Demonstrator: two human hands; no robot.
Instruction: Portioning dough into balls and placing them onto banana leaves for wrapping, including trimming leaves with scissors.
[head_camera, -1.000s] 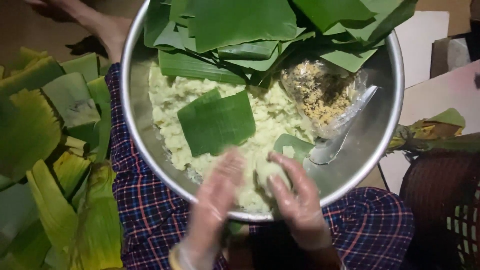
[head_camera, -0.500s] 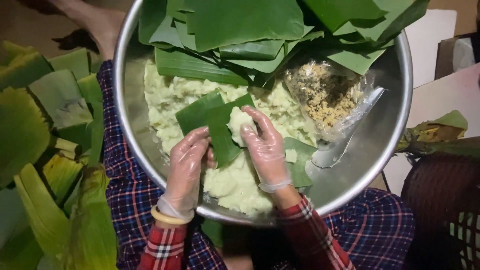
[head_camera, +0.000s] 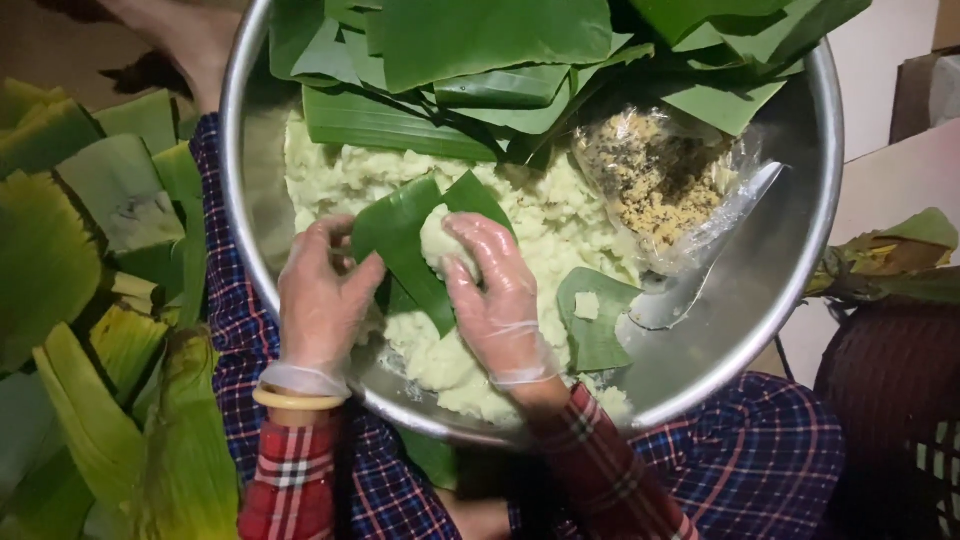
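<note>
Gloved left hand (head_camera: 322, 300) and right hand (head_camera: 497, 295) pressing pale dough lump (head_camera: 443, 243) onto green leaf strip (head_camera: 405, 245) over steel bowl (head_camera: 760, 300); spoon (head_camera: 700, 275) beside filling bag (head_camera: 655, 185).

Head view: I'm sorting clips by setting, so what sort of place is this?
Likely a home food-wrapping spot, worked from the lap: a metal basin of pale dough, and cut banana leaves piled beside it.

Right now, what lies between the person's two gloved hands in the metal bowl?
In the head view, a green leaf piece lies between the left hand and the right hand. The right hand presses a pale dough lump onto it.
</note>
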